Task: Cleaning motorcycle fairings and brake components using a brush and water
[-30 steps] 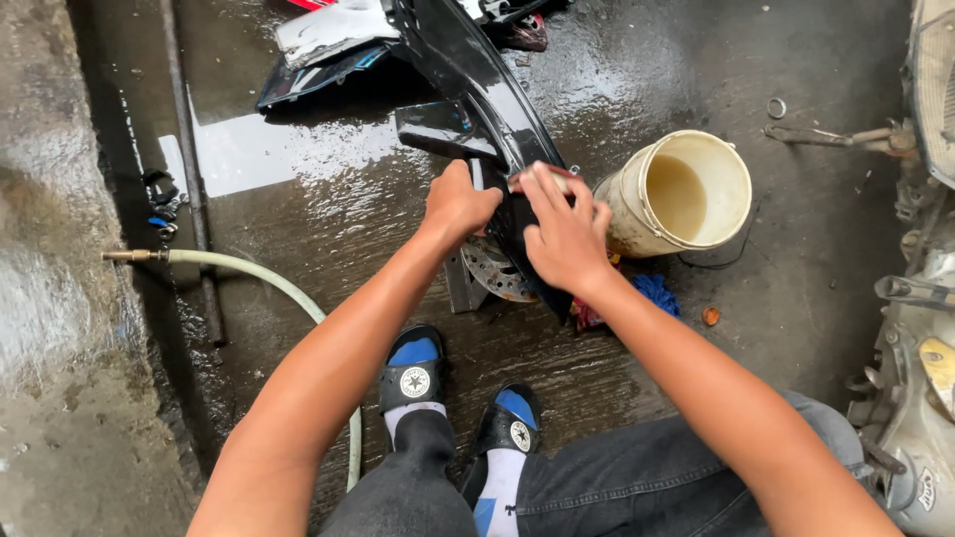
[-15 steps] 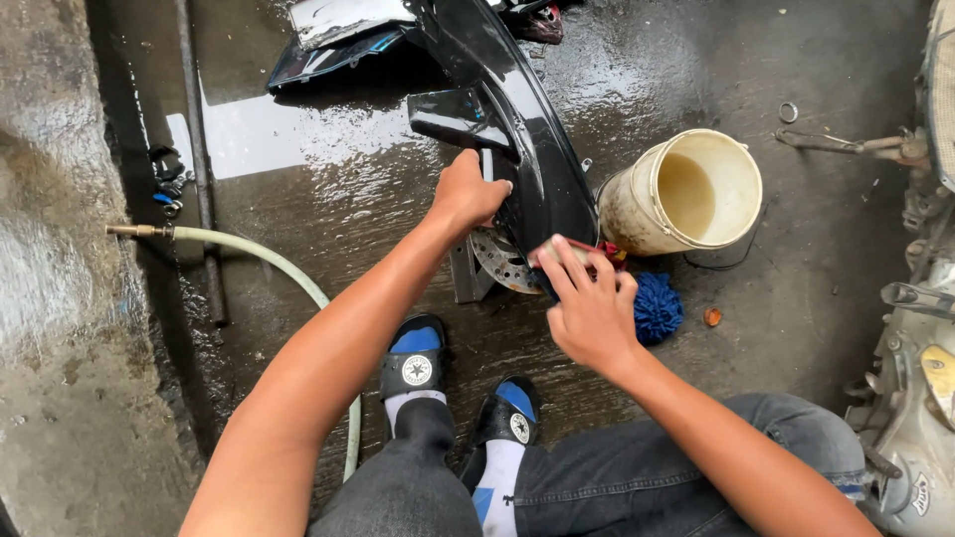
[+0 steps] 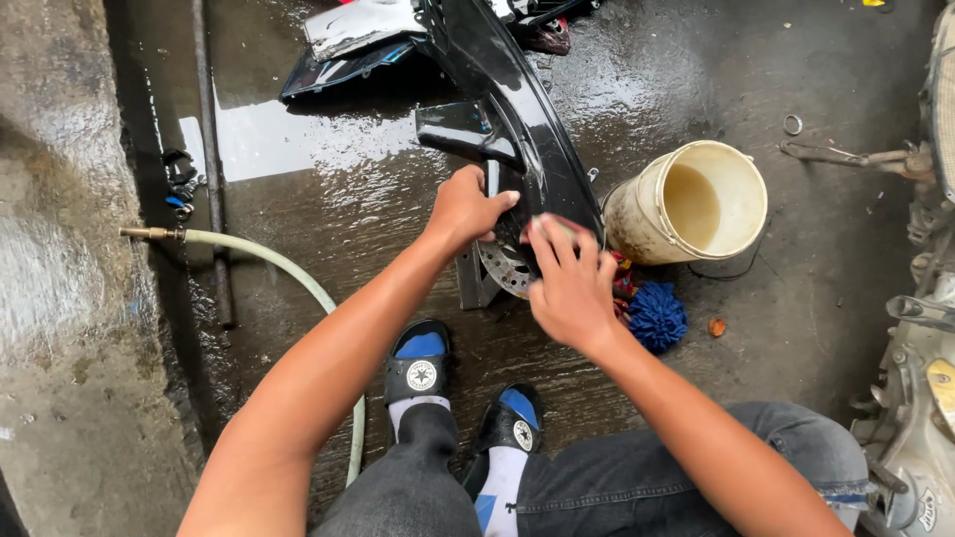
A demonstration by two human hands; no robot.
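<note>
At frame centre my left hand (image 3: 466, 209) stays gripping the black fender panel (image 3: 517, 129), while my right hand (image 3: 569, 283), fingers spread flat, has slid down its lower edge, so I judge the wiping continues.

bucket (image 3: 696, 204): cream, tipped on its side, mouth toward the camera
mitt (image 3: 657, 316): blue, shaggy, on the wet floor just below the bucket
hose (image 3: 269, 261): pale green, curving from a brass tap (image 3: 149, 234)
ring (image 3: 793, 124): small, metal, above the bucket
</note>
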